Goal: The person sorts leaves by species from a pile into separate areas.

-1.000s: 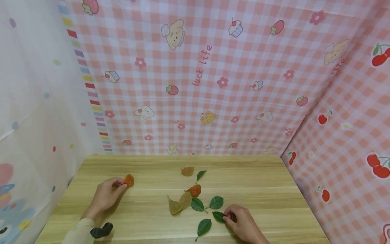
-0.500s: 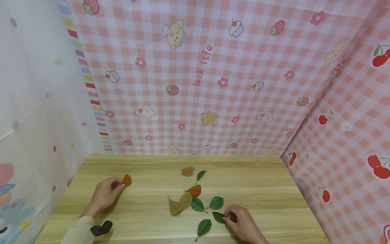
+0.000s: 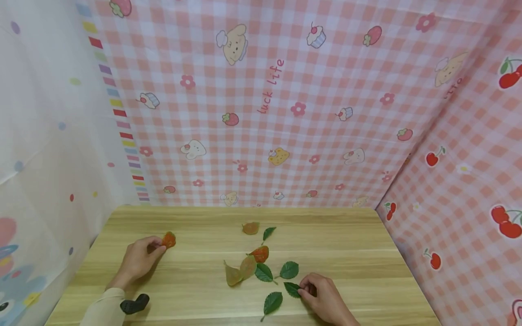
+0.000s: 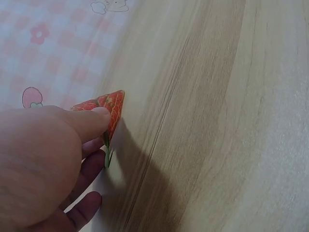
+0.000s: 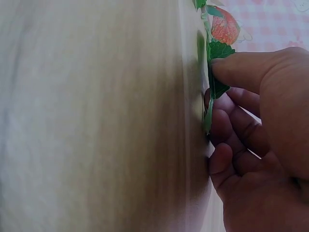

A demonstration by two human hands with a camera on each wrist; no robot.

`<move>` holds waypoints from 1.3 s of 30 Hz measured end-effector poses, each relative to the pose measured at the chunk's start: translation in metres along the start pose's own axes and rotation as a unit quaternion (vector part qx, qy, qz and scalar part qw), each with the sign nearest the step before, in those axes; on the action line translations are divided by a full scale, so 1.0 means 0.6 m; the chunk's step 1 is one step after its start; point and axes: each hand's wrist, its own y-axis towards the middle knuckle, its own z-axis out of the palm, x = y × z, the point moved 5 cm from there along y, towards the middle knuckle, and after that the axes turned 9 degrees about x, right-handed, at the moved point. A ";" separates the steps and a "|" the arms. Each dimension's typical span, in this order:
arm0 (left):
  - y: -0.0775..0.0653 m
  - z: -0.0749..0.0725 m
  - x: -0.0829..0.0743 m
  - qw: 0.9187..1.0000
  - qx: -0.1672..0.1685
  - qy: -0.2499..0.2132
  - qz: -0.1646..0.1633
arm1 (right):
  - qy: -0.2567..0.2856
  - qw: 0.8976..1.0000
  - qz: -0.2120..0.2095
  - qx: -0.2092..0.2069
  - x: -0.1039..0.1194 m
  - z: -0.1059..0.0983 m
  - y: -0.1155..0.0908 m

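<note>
The left grip (image 3: 137, 259) pinches an orange-red leaf (image 3: 169, 240); the right grip (image 3: 323, 296) pinches a dark green leaf (image 3: 291, 289), both low at the pale, wood-grained bench (image 3: 195, 294). Between the grips lie loose leaves (image 3: 264, 272), green, orange and dull yellow. Beyond both rises a pink checked cloth (image 3: 253, 136); left of the left grip hangs a dotted white cloth (image 3: 45, 149), right of the right grip a cherry-print cloth (image 3: 469, 199).

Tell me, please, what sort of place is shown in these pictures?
Probably a small tabletop booth screened with cloth: a pale wood-grain table, a pink-and-white checked cartoon-print cloth upright behind it, and a white dotted cloth along its left side.
</note>
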 end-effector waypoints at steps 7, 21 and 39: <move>0.000 0.000 0.002 1.000 -0.003 0.001 0.000 | 0.011 1.000 0.008 0.000 0.003 -0.002 -0.002; 0.001 0.002 0.002 1.000 0.003 -0.002 -0.004 | 0.038 0.997 0.054 -0.045 0.012 -0.014 -0.007; -0.002 0.000 0.000 1.000 0.000 -0.006 -0.006 | 0.036 0.985 0.068 -0.155 0.010 -0.054 -0.002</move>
